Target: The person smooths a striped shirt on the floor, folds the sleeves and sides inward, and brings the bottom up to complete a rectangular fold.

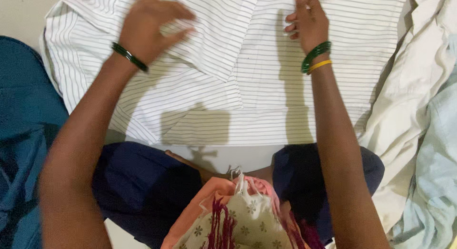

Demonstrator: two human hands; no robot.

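Note:
A white shirt with thin dark stripes [247,77] lies spread on the pale floor in front of me, partly folded. My left hand [150,25], with a dark green bangle at the wrist, rests flat on a folded flap of the shirt at the upper left, fingers spread. My right hand [307,20], wearing green and yellow bangles, pinches a fold of the same shirt near the top edge of the view. My knees in dark blue cloth sit below the shirt.
A teal garment [24,134] lies at the left. Cream cloth [404,120] and pale blue cloth [435,182] are heaped at the right. A floral and orange scarf [238,215] hangs at the bottom centre.

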